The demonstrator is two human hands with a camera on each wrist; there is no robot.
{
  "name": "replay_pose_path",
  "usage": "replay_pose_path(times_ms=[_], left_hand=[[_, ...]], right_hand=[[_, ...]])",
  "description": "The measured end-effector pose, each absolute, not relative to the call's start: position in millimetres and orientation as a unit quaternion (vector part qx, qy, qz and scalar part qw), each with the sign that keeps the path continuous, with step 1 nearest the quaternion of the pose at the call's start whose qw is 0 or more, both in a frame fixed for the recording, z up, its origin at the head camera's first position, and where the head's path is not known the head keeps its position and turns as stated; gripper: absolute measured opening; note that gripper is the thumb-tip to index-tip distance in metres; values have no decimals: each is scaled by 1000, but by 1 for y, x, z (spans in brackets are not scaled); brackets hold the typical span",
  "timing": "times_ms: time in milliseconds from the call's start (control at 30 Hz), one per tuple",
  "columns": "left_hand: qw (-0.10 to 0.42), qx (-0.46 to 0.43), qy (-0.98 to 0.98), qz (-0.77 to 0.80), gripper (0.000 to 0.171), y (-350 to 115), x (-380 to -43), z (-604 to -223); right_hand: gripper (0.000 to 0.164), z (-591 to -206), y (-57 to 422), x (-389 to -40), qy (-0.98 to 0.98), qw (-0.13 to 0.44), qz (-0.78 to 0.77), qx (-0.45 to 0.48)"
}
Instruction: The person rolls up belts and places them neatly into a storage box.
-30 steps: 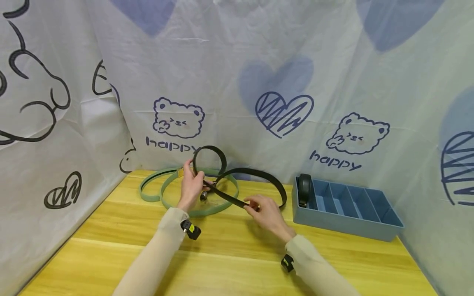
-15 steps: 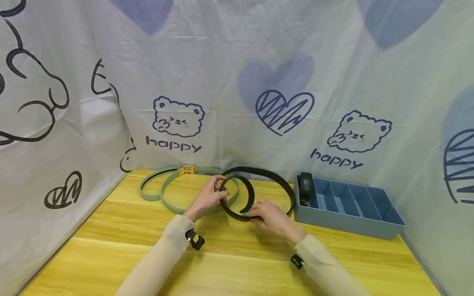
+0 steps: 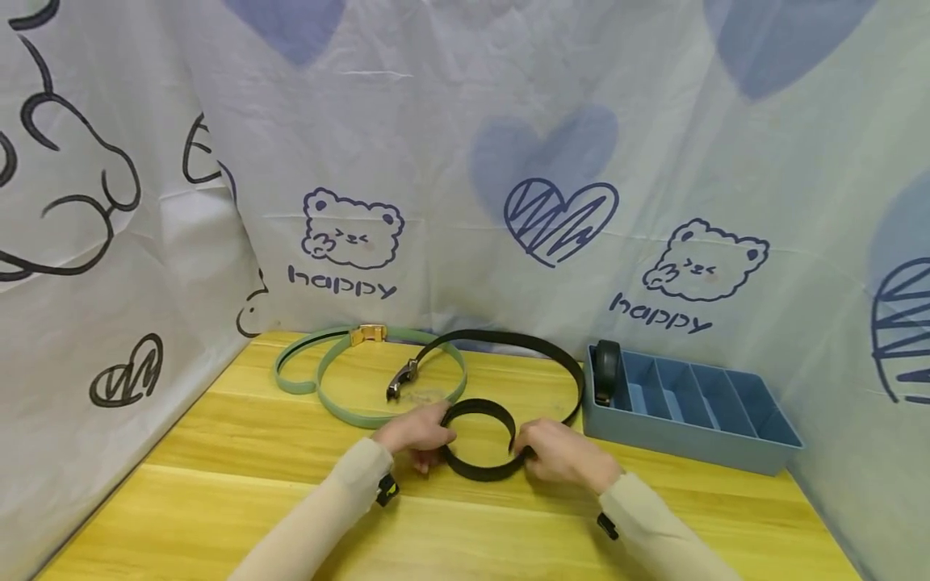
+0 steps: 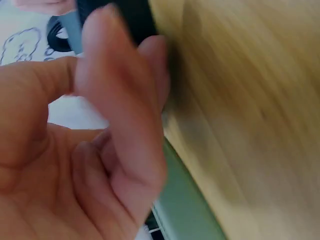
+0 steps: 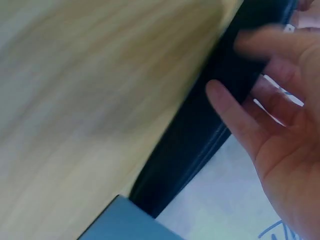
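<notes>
A black belt (image 3: pixel 485 473) stands on edge on the wooden table, its free end curled into a round loop near me. From that loop the strap sweeps right and back around to a dark metal buckle (image 3: pixel 402 378). My left hand (image 3: pixel 416 436) holds the loop's left side; in the left wrist view its curled fingers (image 4: pixel 125 100) are blurred against the belt. On the loop's right side my right hand (image 3: pixel 565 456) pinches the strap near its tip. In the right wrist view the thumb and fingers (image 5: pixel 232 107) lie on either side of the black strap (image 5: pixel 200 115).
A green belt (image 3: pixel 356 418) with a gold buckle (image 3: pixel 373 332) lies in loops at the back left, partly under the black belt's buckle end. To the right stands a blue divided box (image 3: pixel 690 440) with a rolled black belt (image 3: pixel 606 371) in its leftmost compartment. Printed cloth hangs behind.
Both hands have come nearer to me and to the right, bringing the belt's curled end down in front. The black belt's buckle, earlier behind the left hand, now shows.
</notes>
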State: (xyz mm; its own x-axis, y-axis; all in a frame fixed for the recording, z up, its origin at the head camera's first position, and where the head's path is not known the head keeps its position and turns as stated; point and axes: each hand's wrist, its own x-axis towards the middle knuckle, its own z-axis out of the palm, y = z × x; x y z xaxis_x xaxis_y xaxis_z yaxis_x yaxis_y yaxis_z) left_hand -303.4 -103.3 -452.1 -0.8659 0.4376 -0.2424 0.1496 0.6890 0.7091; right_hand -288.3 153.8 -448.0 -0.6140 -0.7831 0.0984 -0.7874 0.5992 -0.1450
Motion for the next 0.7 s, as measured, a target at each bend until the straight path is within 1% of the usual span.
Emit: replay_pose_path(times_ms=[33, 67, 133, 167, 233, 267, 300, 367, 433, 500, 567, 600, 667, 700], left_hand=[[178, 168, 913, 326, 62, -102, -303, -452], [149, 176, 929, 291, 60, -100, -302, -452], [79, 198, 955, 208, 58, -94, -303, -453], [44, 211, 963, 165, 61, -90, -303, -454], [-8, 244, 965, 98, 62, -80, -304, -456], [-24, 262, 962, 69, 63, -74, -303, -457], [-33, 278, 959, 48, 64, -68, -303, -458], [-29, 308, 951, 24, 61, -58, -300, -459], [1, 329, 944, 32, 56, -49, -299, -460], [20, 345, 937, 50, 46, -44, -300, -460], [28, 360, 929, 80, 36, -41, -302, -460], [25, 364, 926, 94, 29, -40, -304, -461], [-6, 377, 920, 105, 16, -40, -306, -461], [-19, 383, 917, 110, 14, -40, -306, -460]], right_hand=[[16, -450, 155, -288, -899, 5, 93, 427], [20, -451, 156, -288, -903, -1, 99, 417], [34, -452, 156, -287, -908, -11, 113, 404], [38, -453, 156, -287, -908, -13, 122, 401], [40, -454, 154, -288, -906, -15, 134, 400], [40, -454, 154, -289, -905, -15, 137, 402], [38, -454, 153, -290, -903, -14, 140, 405], [34, -456, 152, -291, -900, -11, 140, 413], [31, -458, 152, -293, -897, -5, 137, 419], [29, -459, 153, -294, -894, 1, 137, 427], [28, -459, 154, -295, -892, 4, 140, 431], [28, -459, 154, -296, -891, 4, 142, 431], [30, -459, 155, -297, -891, 1, 151, 427], [31, -459, 154, -297, -892, -3, 155, 424]])
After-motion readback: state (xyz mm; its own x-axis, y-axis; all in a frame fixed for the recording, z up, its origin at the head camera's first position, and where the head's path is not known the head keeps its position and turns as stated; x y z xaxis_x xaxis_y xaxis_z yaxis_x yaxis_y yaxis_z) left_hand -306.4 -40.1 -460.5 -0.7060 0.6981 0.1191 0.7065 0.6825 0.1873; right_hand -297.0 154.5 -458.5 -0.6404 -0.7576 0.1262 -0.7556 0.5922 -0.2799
